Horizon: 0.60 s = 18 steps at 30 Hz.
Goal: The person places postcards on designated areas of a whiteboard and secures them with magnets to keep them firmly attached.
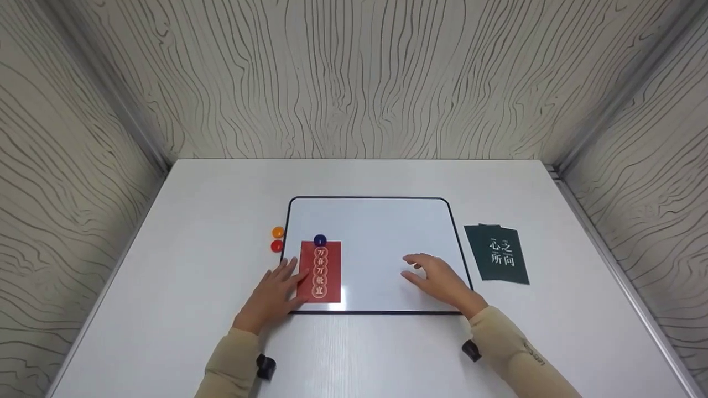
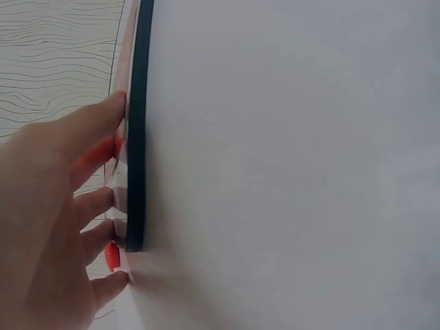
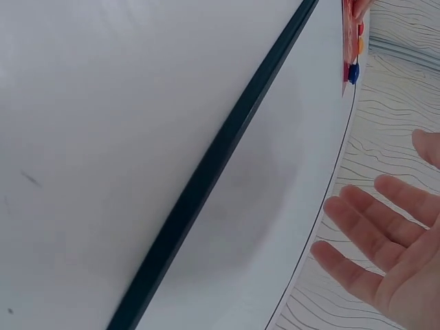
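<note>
A red card (image 1: 332,271) with pale printed characters lies upright on the left part of a white, dark-framed board (image 1: 381,232). A round blue magnet (image 1: 319,240) sits at the card's top edge. My left hand (image 1: 268,298) rests over the board's left edge with fingers spread, thumb and a fingertip on the card's left side. In the left wrist view its fingers (image 2: 103,199) reach across the dark frame. Above the right part of the board, my right hand (image 1: 440,279) hovers with fingers loosely bent and nothing in it; the right wrist view shows its fingers (image 3: 371,227) apart.
An orange magnet (image 1: 277,232) and a red magnet (image 1: 276,245) lie just outside the board's left edge. Right of the board, dark green cards (image 1: 500,257) with white characters overlap on the white table (image 1: 365,354). Patterned panels (image 1: 354,83) enclose the back and sides.
</note>
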Each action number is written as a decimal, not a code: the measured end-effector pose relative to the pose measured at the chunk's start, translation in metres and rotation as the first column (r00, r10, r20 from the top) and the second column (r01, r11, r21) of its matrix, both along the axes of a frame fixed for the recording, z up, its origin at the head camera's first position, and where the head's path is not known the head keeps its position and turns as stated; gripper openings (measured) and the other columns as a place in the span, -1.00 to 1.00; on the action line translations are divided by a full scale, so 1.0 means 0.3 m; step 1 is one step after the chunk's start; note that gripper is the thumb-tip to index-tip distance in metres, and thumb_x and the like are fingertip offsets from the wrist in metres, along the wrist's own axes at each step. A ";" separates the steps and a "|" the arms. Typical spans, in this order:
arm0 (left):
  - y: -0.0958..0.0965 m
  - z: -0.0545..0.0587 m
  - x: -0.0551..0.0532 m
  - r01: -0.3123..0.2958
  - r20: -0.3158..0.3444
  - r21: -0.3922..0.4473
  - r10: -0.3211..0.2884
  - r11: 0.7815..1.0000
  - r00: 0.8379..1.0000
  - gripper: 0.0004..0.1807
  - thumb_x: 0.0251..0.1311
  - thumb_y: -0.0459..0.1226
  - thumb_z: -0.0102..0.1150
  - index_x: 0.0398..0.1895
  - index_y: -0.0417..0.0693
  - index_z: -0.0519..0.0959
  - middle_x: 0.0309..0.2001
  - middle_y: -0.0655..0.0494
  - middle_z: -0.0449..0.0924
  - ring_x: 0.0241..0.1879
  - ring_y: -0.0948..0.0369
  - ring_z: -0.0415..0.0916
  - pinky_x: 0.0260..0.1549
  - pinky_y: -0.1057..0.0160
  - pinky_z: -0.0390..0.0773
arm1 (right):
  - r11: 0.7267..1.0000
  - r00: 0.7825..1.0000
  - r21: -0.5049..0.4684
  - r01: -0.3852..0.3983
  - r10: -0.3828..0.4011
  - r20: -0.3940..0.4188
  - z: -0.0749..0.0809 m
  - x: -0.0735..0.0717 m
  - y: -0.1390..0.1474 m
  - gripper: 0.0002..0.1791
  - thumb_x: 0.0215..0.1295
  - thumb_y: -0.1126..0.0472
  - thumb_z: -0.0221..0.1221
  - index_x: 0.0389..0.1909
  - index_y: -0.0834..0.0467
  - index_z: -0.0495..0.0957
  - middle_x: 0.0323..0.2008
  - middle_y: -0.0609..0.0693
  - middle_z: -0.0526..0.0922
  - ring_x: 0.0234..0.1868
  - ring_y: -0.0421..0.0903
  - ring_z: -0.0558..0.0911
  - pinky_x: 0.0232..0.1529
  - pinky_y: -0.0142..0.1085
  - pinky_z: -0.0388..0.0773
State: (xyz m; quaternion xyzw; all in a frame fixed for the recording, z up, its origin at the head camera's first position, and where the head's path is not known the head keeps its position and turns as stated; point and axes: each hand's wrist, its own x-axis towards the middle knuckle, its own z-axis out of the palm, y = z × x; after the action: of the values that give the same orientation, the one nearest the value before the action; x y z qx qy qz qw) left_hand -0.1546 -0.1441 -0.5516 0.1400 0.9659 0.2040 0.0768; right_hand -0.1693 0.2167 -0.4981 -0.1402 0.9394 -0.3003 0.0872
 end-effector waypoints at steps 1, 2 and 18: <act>0.000 0.001 0.000 0.000 0.001 -0.001 0.000 1.000 1.000 -0.33 0.23 0.01 0.18 0.41 0.18 0.29 0.53 0.04 0.11 0.55 -0.04 -0.05 0.46 -0.17 0.13 | 1.000 1.000 0.002 0.005 -0.005 0.002 0.001 -0.002 0.005 -0.52 0.36 0.04 0.13 0.20 0.20 0.47 0.16 0.13 0.60 0.14 0.09 0.60 0.21 0.01 0.53; 0.000 0.000 0.000 0.002 0.003 -0.001 -0.002 1.000 1.000 -0.33 0.23 0.01 0.18 0.41 0.19 0.28 0.53 0.04 0.10 0.55 -0.04 -0.05 0.46 -0.18 0.13 | 1.000 1.000 0.001 0.008 -0.008 0.003 0.003 -0.004 0.011 -0.53 0.36 0.04 0.13 0.20 0.20 0.47 0.16 0.15 0.60 0.14 0.10 0.60 0.21 0.02 0.53; 0.001 0.000 0.006 0.020 -0.005 -0.090 -0.020 0.996 1.000 -0.32 0.27 0.10 0.07 0.43 0.21 0.23 0.54 0.07 0.07 0.56 -0.02 -0.07 0.47 -0.15 0.13 | 0.999 0.999 0.017 0.037 -0.037 -0.014 0.005 -0.023 0.114 -0.52 0.37 0.06 0.12 0.18 0.26 0.47 0.12 0.21 0.61 0.10 0.14 0.61 0.17 0.05 0.55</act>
State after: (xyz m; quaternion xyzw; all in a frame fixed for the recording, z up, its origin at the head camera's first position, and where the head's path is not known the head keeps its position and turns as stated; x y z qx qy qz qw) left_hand -0.1528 -0.1438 -0.5515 0.1466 0.9728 0.1592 0.0820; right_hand -0.1762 0.2511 -0.4965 -0.1241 0.9451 -0.2927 0.0764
